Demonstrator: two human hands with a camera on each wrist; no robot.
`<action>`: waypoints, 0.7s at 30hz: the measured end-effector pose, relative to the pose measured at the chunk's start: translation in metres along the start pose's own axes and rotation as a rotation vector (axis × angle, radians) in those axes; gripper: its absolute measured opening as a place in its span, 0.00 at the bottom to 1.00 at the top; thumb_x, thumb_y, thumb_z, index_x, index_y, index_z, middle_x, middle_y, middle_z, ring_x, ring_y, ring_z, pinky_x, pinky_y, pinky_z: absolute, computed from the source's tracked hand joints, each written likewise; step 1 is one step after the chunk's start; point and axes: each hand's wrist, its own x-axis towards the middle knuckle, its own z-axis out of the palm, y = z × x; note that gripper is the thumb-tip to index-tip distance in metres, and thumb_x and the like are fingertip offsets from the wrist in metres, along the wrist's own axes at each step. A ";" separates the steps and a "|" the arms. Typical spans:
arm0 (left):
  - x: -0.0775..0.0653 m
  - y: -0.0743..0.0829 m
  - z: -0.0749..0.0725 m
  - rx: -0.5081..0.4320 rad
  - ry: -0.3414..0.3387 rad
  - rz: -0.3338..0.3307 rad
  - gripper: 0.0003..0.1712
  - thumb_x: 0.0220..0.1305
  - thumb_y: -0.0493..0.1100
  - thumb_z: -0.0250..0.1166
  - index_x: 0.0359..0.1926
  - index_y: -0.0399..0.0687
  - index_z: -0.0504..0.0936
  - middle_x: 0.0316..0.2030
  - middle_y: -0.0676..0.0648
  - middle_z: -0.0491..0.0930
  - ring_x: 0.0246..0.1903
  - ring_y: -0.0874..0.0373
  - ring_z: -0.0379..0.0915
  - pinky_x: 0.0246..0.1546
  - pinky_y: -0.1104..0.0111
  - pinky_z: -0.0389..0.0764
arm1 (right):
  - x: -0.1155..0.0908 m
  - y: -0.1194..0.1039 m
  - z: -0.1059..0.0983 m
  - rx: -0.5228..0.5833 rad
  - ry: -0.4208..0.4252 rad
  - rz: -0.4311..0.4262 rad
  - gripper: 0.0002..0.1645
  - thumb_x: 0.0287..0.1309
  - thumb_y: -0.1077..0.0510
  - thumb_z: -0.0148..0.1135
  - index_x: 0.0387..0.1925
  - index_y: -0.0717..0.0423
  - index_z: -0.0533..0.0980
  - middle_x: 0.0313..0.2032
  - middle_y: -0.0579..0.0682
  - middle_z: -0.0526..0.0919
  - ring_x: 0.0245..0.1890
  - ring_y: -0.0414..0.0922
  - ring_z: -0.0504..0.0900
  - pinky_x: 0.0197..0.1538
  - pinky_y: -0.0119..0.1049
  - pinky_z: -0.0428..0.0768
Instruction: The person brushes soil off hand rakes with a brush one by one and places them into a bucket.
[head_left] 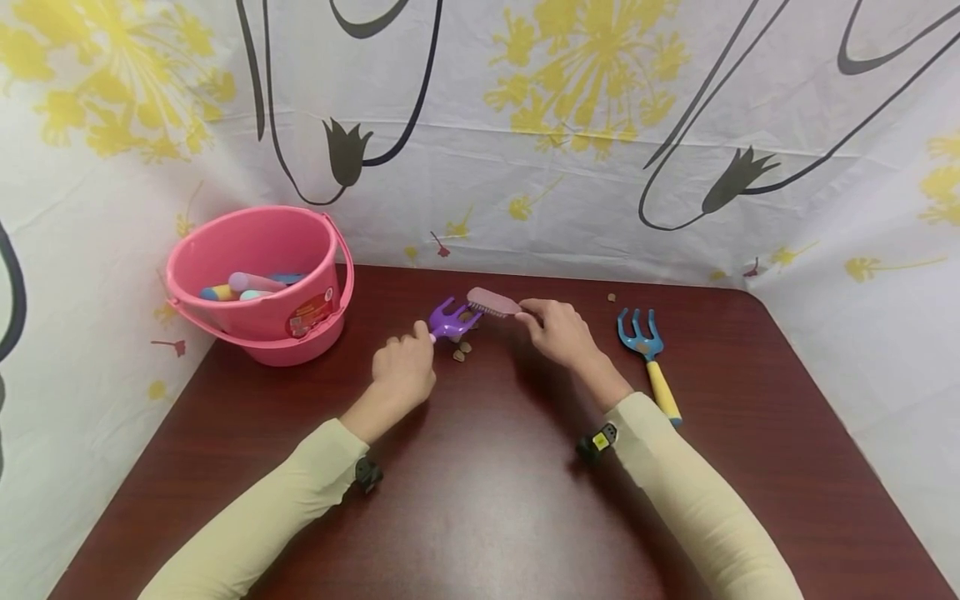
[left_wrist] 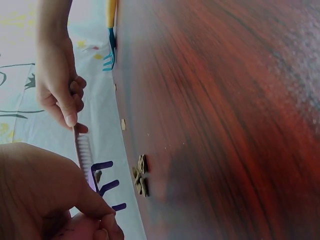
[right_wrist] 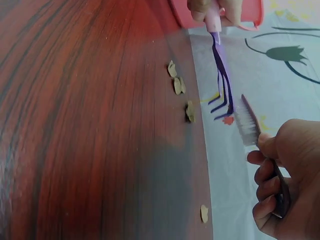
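A purple toy hand rake with a pink handle is gripped by my left hand, tines raised above the table. My right hand holds a pink brush by its dark handle, bristles facing the rake. In the right wrist view the brush bristles are at the tips of the tines; whether they touch, I cannot tell. One small brown piece shows by the tines in the left wrist view. Several dry brown pieces lie on the table below.
A pink bucket with several colourful handles inside stands at the back left. On the right lies a blue rake with a yellow handle and a brown piece on it. Another piece sits near the table's back edge, before a patterned cloth.
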 end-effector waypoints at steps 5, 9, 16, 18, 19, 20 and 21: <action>0.000 -0.001 0.000 -0.003 0.010 -0.003 0.16 0.68 0.41 0.62 0.46 0.36 0.66 0.27 0.37 0.76 0.30 0.41 0.76 0.27 0.51 0.78 | -0.002 0.007 -0.004 0.036 0.007 0.026 0.21 0.74 0.52 0.59 0.59 0.59 0.80 0.45 0.56 0.86 0.29 0.49 0.78 0.31 0.48 0.75; 0.000 0.000 0.000 -0.014 0.004 -0.001 0.16 0.69 0.41 0.61 0.46 0.36 0.65 0.26 0.38 0.76 0.29 0.41 0.75 0.27 0.51 0.78 | -0.003 0.011 -0.007 0.047 0.008 0.029 0.21 0.74 0.52 0.58 0.60 0.59 0.80 0.47 0.56 0.86 0.31 0.49 0.80 0.32 0.48 0.75; 0.002 -0.001 -0.003 -0.007 -0.026 -0.004 0.16 0.68 0.42 0.61 0.47 0.37 0.64 0.27 0.39 0.75 0.29 0.42 0.75 0.27 0.52 0.77 | -0.007 0.019 -0.010 0.075 -0.013 0.031 0.21 0.75 0.53 0.57 0.60 0.60 0.79 0.49 0.58 0.85 0.29 0.50 0.79 0.34 0.48 0.75; 0.002 -0.003 -0.004 -0.006 -0.025 -0.007 0.16 0.68 0.42 0.60 0.47 0.38 0.64 0.27 0.39 0.75 0.30 0.42 0.75 0.27 0.52 0.77 | -0.008 0.020 -0.011 0.076 -0.014 0.032 0.21 0.75 0.53 0.57 0.60 0.60 0.79 0.48 0.57 0.85 0.30 0.49 0.79 0.35 0.48 0.75; 0.003 -0.003 -0.005 -0.008 -0.024 -0.009 0.16 0.68 0.42 0.60 0.47 0.38 0.64 0.27 0.39 0.75 0.30 0.42 0.75 0.27 0.52 0.77 | -0.009 0.021 -0.011 0.076 -0.014 0.032 0.20 0.75 0.53 0.57 0.59 0.60 0.79 0.47 0.57 0.85 0.30 0.49 0.79 0.36 0.48 0.75; 0.003 -0.004 -0.005 -0.009 -0.024 -0.011 0.16 0.68 0.42 0.60 0.47 0.38 0.64 0.27 0.39 0.75 0.29 0.42 0.75 0.27 0.52 0.77 | -0.010 0.022 -0.012 0.075 -0.015 0.033 0.20 0.75 0.53 0.58 0.59 0.60 0.79 0.46 0.57 0.85 0.30 0.49 0.79 0.36 0.48 0.76; 0.003 -0.005 -0.006 -0.011 -0.023 -0.011 0.16 0.69 0.42 0.60 0.47 0.38 0.64 0.27 0.38 0.75 0.29 0.42 0.75 0.27 0.52 0.77 | -0.011 0.023 -0.013 0.076 -0.018 0.035 0.20 0.75 0.53 0.58 0.59 0.60 0.79 0.46 0.57 0.86 0.30 0.50 0.79 0.36 0.48 0.76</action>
